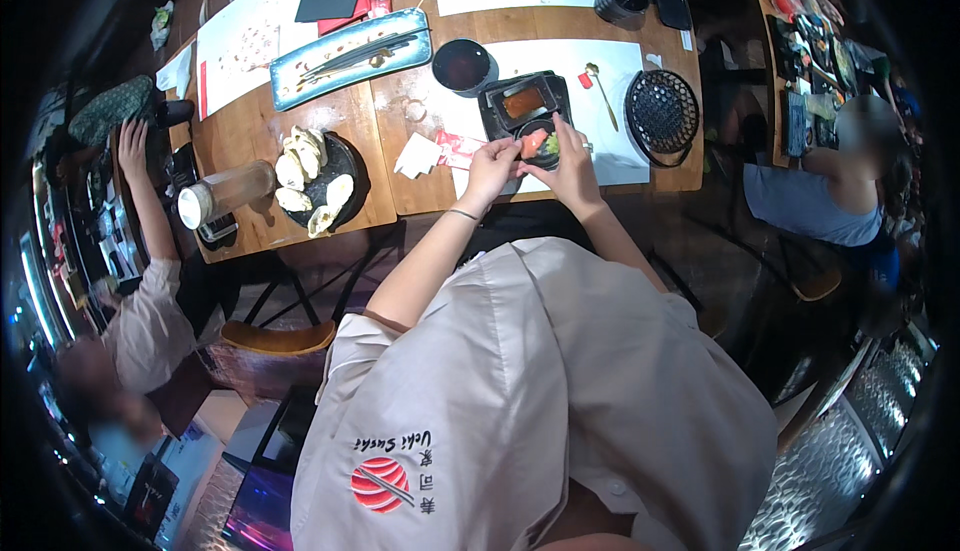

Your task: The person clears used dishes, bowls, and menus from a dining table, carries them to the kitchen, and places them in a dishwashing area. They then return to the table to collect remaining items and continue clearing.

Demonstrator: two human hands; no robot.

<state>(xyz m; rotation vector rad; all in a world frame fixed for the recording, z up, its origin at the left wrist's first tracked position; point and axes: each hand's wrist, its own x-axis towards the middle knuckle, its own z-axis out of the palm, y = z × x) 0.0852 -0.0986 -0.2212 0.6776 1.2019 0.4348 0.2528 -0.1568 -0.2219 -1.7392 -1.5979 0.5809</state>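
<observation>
My left hand and my right hand meet over a small round black dish near the table's front edge. Between their fingertips they pinch an orange-pink piece of food, with something green beside it in the dish. A thin bracelet circles my left wrist. Just behind the dish stands a black rectangular tray holding a brown sauce. The dish rests on a white paper placemat.
A black plate of dumplings and a lidded jar stand at left. A blue oblong platter, a dark bowl, a black woven round mat and a gold spoon lie farther back. Other people sit at left and right.
</observation>
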